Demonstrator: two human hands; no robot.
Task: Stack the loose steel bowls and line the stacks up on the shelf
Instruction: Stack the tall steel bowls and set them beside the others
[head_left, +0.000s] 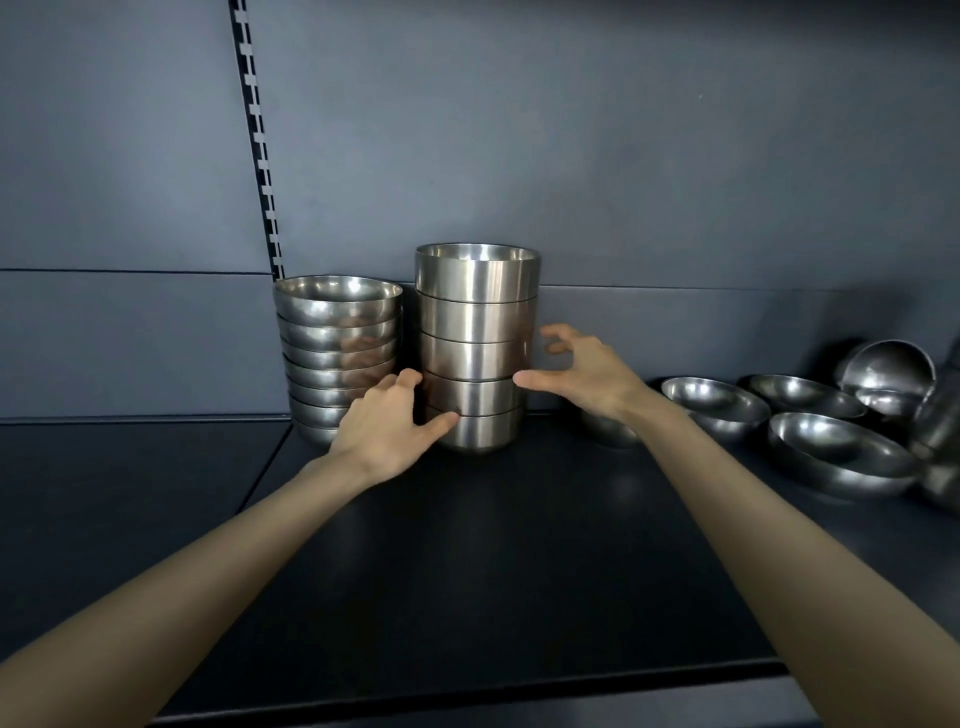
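A tall stack of straight-sided steel bowls (477, 343) stands near the back of the dark shelf (467, 561). Just left of it is a lower stack of rounded steel bowls (338, 353). My left hand (387, 426) rests against the lower left side of the tall stack, thumb touching a low bowl. On the stack's right, my right hand (582, 371) has its fingers spread, the thumb tip at the stack's edge. Neither hand clasps a bowl. Loose rounded bowls (717, 402) lie to the right.
More loose bowls (841, 454) sit at the right, one tipped on its side (888, 366) at the far right. A small bowl (613, 431) is partly hidden behind my right wrist. A slotted upright (257, 140) runs up the grey back panel.
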